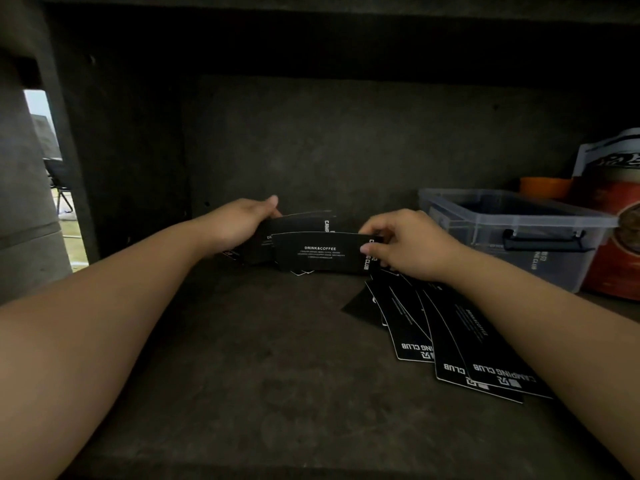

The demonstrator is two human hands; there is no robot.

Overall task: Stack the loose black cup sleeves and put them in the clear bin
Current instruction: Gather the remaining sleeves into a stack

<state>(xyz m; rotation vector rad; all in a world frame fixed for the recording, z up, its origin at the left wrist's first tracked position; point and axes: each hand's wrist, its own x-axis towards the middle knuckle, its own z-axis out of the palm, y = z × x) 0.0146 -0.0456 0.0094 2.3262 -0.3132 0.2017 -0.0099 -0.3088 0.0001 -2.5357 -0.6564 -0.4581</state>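
Much here is dim. The person's left hand [247, 220] grips the left end of a bunch of black cup sleeves [298, 237] held upright near the back of the dark shelf [242, 375]; its fingers are hidden behind the cards. The right hand [403, 242] pinches the right end of the front sleeve [320, 252], printed "DRINK&COFFEE"; the smaller lines below are too blurred to read. How many sleeves the bunch holds cannot be told. More loose sleeves [460, 341] lie fanned flat toward the shelf's right edge, partly covered by the right forearm. The clear bin [512, 230] stands at the back right corner, its black latch facing forward, and dark contents show dimly through its wall. Behind it an orange and red package [620, 237] is cut off by the frame.
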